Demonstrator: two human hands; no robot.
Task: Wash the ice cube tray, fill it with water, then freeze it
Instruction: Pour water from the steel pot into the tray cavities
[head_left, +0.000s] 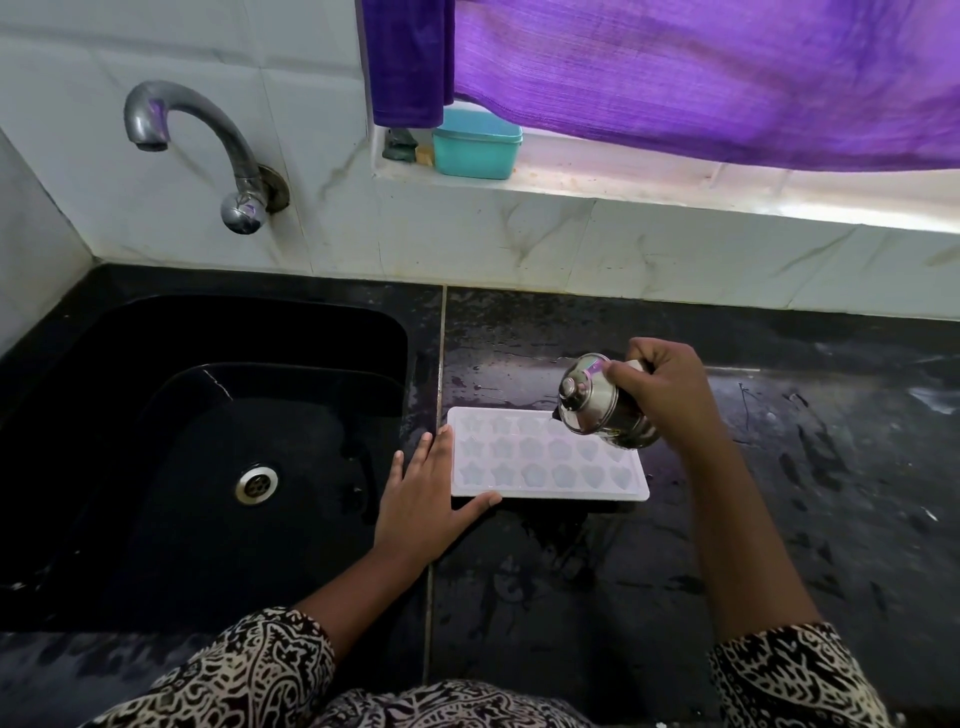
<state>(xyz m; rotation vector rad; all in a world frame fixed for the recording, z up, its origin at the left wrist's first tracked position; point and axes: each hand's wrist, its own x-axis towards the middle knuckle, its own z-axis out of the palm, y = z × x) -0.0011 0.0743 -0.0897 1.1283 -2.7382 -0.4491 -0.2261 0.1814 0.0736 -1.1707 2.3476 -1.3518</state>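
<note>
A white ice cube tray (540, 460) with star, flower and heart shaped cells lies flat on the black counter just right of the sink. My left hand (428, 499) rests open and flat against the tray's left edge, thumb along its near edge. My right hand (662, 392) grips a small lidded steel jug (597, 402), tilted with its spout down over the tray's far right cells.
The black sink (208, 457) with a steel drain (255, 483) lies to the left, below a wall tap (208, 140). The wet black counter (779, 493) stretches right. A teal box (475, 145) sits on the window ledge under a purple curtain (675, 67).
</note>
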